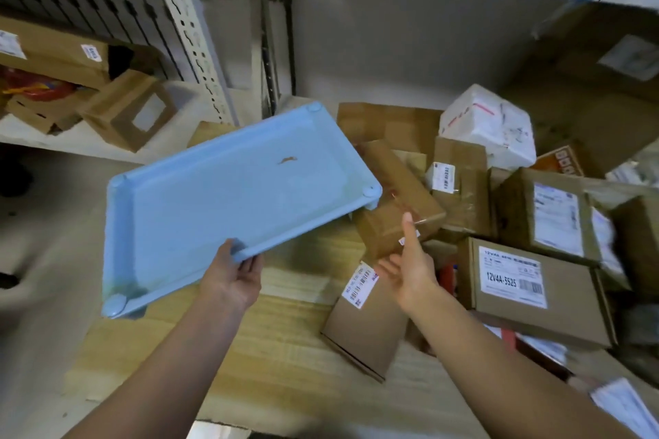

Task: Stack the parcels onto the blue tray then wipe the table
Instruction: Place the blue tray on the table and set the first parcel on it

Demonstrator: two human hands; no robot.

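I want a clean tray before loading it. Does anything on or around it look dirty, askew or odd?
A small brown scrap lies on the blue tray, which the left hand holds tilted above the table. The parcels lie jumbled at odd angles.

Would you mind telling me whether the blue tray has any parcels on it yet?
Empty of parcels: the blue tray shows bare blue surface with only a small brown speck, held tilted by the left hand.

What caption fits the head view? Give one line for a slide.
Left hand grips the empty blue tray above the wooden table; open right hand reaches toward piled cardboard parcels.
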